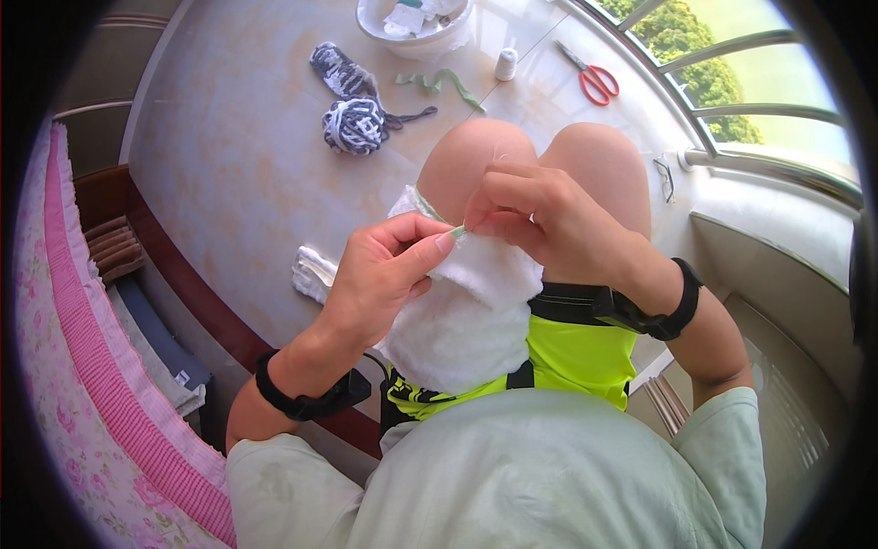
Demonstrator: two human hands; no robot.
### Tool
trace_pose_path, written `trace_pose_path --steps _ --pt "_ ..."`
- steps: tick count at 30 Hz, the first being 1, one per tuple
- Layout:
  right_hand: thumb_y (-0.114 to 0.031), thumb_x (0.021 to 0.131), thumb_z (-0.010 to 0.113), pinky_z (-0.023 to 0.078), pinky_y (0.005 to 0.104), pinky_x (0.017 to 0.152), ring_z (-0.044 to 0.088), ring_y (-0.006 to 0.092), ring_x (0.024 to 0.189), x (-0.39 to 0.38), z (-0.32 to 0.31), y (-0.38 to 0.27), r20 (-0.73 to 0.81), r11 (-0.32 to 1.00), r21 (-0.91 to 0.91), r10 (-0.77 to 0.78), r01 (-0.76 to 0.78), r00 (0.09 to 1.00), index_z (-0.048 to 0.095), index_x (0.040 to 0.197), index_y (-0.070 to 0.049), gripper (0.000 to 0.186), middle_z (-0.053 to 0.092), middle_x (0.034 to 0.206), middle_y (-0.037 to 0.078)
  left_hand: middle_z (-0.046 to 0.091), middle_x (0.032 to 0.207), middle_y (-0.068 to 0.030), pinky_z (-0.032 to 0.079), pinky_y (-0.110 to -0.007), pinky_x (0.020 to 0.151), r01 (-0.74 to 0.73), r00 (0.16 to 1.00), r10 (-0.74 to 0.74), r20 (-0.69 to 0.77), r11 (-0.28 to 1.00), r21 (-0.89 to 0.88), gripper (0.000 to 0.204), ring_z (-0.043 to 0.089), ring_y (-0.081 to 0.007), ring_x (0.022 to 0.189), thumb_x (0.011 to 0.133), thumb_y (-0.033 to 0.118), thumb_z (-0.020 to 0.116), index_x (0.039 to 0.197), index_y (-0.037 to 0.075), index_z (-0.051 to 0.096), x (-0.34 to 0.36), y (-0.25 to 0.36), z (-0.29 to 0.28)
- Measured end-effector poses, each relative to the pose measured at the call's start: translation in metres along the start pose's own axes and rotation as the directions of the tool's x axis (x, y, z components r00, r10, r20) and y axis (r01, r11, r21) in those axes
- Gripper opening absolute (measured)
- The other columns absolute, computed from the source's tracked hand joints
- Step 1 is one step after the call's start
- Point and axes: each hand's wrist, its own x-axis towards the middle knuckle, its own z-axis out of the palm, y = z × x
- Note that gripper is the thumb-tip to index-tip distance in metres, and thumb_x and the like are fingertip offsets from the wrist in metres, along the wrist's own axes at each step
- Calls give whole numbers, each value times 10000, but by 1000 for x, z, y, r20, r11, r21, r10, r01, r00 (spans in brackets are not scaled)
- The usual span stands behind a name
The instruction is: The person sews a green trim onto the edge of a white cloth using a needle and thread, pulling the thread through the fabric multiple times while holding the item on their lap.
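A white fluffy cloth (476,302) lies over my lap and thigh, with a narrow green ribbon (458,232) along its upper edge. Thumb and forefinger of my left hand (377,270) pinch the ribbon and the cloth edge. My right hand (549,215) is closed in a pinch right beside that spot, its fingertips almost meeting the left ones. Whatever sits between the right fingertips is too small to make out. A thin pale thread (498,151) seems to show above the right hand, over my knee.
On the floor ahead are a grey-and-white yarn ball (355,125), a knitted piece (340,69), a loose green ribbon strip (444,84), a white thread spool (506,64), red-handled scissors (587,73) and a white basin (416,41). Glasses (665,178) lie right; a pink bedspread (101,348) hangs left.
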Motion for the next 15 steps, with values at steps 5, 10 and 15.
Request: trace_pose_path --steps 5,10,15 --pt "23 873 551 415 268 620 495 137 675 0 -8 -7 103 967 145 198 -211 975 557 859 4 24 542 762 40 510 748 65 286 -171 491 -43 998 42 46 999 6 127 368 7 599 919 109 599 977 10 652 3 1 0" --pt "1 916 526 404 246 618 462 92 675 -1 -15 -5 178 897 277 305 -345 936 559 871 10 57 516 785 13 513 745 62 284 -169 490 -69 995 67 70 997 36 124 369 7 597 917 105 598 966 6 656 6 4 2" --pt "-14 930 526 421 236 633 487 91 687 0 -22 1 267 827 351 362 -440 893 584 895 14 73 545 823 9 513 740 59 281 -176 488 -78 992 72 103 996 49 122 367 2 590 916 102 597 951 4 659 9 7 3"
